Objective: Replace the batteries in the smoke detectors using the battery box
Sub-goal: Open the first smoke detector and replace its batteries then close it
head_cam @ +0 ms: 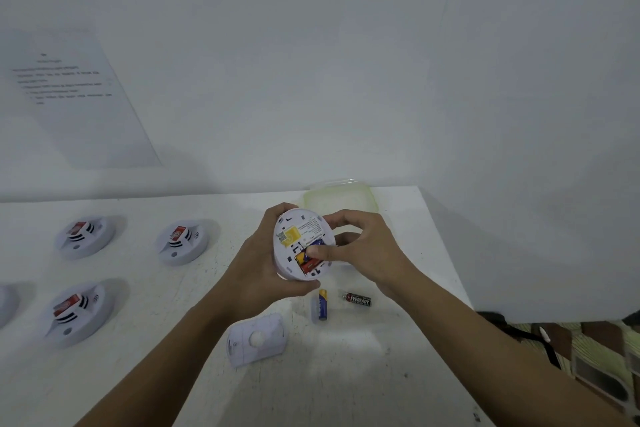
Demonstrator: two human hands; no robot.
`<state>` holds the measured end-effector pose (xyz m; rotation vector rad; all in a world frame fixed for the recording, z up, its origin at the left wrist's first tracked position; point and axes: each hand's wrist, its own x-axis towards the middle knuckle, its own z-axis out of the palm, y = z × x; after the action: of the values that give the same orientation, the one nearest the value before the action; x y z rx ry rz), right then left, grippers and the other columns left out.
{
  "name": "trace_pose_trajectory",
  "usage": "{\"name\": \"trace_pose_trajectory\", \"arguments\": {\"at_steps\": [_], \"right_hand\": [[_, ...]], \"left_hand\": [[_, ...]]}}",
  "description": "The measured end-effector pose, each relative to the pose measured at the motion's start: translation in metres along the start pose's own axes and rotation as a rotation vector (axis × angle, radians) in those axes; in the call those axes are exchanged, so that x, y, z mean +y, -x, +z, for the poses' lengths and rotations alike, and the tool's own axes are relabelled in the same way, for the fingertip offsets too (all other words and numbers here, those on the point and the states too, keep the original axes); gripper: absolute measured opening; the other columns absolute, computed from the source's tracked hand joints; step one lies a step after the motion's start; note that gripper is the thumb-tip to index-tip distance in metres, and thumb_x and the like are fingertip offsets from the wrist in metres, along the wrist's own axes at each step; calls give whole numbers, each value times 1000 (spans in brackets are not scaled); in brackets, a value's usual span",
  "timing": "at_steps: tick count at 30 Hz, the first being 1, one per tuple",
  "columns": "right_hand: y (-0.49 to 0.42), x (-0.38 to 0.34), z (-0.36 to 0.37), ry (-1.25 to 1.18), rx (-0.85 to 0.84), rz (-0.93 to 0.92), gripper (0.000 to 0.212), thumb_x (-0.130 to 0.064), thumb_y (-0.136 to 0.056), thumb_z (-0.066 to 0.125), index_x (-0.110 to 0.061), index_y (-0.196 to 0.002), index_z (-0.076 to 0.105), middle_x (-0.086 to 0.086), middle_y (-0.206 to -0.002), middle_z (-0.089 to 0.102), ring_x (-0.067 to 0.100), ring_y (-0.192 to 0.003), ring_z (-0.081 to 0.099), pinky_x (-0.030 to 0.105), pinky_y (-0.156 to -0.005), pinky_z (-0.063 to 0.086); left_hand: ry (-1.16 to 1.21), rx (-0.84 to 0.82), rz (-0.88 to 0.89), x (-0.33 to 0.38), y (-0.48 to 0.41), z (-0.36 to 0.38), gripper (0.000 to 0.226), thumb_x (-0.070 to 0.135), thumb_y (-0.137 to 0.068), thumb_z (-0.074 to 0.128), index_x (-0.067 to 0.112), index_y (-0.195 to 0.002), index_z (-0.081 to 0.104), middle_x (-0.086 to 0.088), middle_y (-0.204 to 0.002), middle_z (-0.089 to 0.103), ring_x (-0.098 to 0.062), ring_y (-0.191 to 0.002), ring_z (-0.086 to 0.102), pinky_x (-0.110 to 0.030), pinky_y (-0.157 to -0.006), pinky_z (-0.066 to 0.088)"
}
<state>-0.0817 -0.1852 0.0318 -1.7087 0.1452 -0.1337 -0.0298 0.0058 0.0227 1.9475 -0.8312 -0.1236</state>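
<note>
Gripping detector (298, 236), left hand (257, 265); loose black battery (357, 299) reads EVEREADY.

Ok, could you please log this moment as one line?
left hand holds smoke detector | right hand presses battery in compartment | blue battery, black battery on table

Light: dim, cool grey cast.
Shadows: soft, falling right of the round white smoke detectors (85, 237).
Blur: white wall paper (74, 97), print smeared.
Edges: wide-angle bending.

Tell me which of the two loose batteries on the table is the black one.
The Eveready battery, lying on the right with its label readable; the other loose battery is blue and yellow.
</note>
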Motion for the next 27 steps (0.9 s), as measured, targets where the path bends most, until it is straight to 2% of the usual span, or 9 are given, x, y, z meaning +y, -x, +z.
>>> {"name": "trace_pose_trajectory", "arguments": {"at_steps": [3, 5, 9, 13, 17, 20, 22, 25, 27], "right_hand": [[4, 3, 7, -49, -35, -41, 37, -12, -73, 88, -12, -108, 76, 2, -102, 77, 24, -90, 74, 44, -79, 63], [4, 4, 11, -72, -61, -41, 32, -14, -80, 83, -14, -111, 75, -1, -104, 77, 23, -96, 73, 43, -85, 62], [5, -1, 26, -120, -87, -44, 28, -11, -81, 82, -9, -108, 74, 2, -101, 77, 24, -92, 74, 41, -81, 63], [3, -9, 48, -93, -122, -47, 23, -15, -84, 80, -11, -107, 73, 1, -102, 76, 22, -93, 74, 35, -79, 62], [5, 1, 78, -142, -50, 34, 17, -22, -97, 64, -9, -104, 73, 7, -96, 75, 20, -88, 72, 31, -76, 60], [6, 22, 94, 183, -79, -58, 9, -17, -95, 66, -12, -98, 73, 1, -90, 73, 16, -81, 69, 23, -71, 54], [7, 33, 102, 514, -230, -148, 14, -20, -91, 70, -15, -104, 72, -2, -99, 71, 13, -88, 65, 23, -77, 50], [9, 39, 114, 978, -485, -114, 59, -39, -83, 76, -23, -135, 57, -2, -128, 59, 17, -116, 52, 33, -95, 44], [8, 41, 122, 1180, -576, -75, 81, -47, -77, 80, -24, -146, 45, -1, -137, 50, 21, -125, 45, 37, -101, 40]], "left_hand": [[41, 24, -10, -2, 12, -7, 92, 29, -60, 91, 27, -135, 38, 20, -122, 56, -11, -118, 59, -26, -88, 59], [47, 62, -14, -2, 21, -13, 88, 29, -60, 88, 30, -132, 38, 30, -121, 53, -2, -121, 55, -16, -88, 55], [42, 109, -19, -4, 37, -25, 85, 18, -63, 91, 32, -128, 38, 47, -117, 48, 10, -121, 49, -6, -90, 49], [23, 133, -30, -6, 49, -45, 93, 25, -59, 93, 36, -131, 36, 44, -117, 47, 8, -119, 51, -6, -85, 50], [39, 149, -43, -17, 65, -72, 95, 17, -60, 95, 33, -135, 39, 25, -128, 50, -4, -123, 53, -19, -89, 56], [69, 153, -58, -33, 80, -93, 94, 15, -60, 94, 32, -136, 40, 11, -135, 50, -10, -126, 54, -21, -88, 56], [87, 145, -97, -44, 90, -105, 99, 12, -59, 95, 30, -139, 38, 9, -140, 47, -7, -127, 52, -19, -87, 56], [55, 138, -140, -56, 101, -119, 102, 23, -57, 96, 32, -139, 37, 16, -135, 50, -3, -125, 53, -18, -87, 56], [48, 133, -154, -61, 105, -125, 101, 27, -57, 96, 34, -138, 37, 22, -131, 50, 0, -123, 52, -16, -86, 56]]}}
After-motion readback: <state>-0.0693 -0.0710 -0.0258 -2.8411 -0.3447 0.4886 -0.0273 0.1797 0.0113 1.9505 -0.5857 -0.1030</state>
